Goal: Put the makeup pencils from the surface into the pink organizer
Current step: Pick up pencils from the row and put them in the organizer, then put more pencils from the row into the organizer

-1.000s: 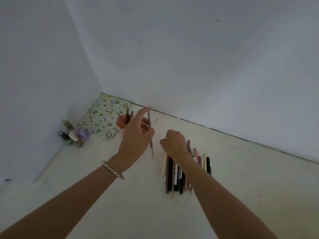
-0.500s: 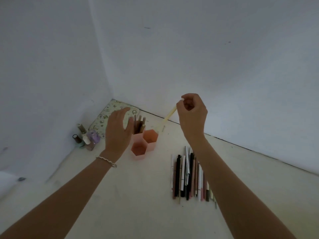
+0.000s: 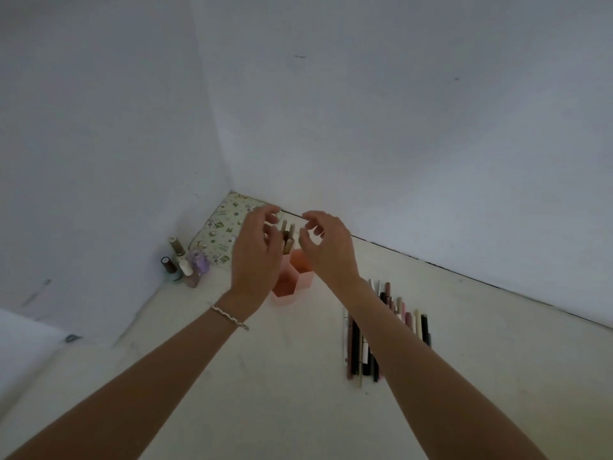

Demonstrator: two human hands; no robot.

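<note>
Over the pale surface (image 3: pixel 265 376), our right hand (image 3: pixel 326 247) has released its pencil; both it and our left hand (image 3: pixel 255 257) hang with loose, empty fingers above the pink organizer (image 3: pixel 292 288).

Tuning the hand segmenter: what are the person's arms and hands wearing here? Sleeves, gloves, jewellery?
No gloves on the left hand or right hand, and no sleeves in view: both forearms are uncovered to the frame edge. The only item worn is a thin, pale braided bracelet on the left wrist. No watch or ring can be made out.
</note>
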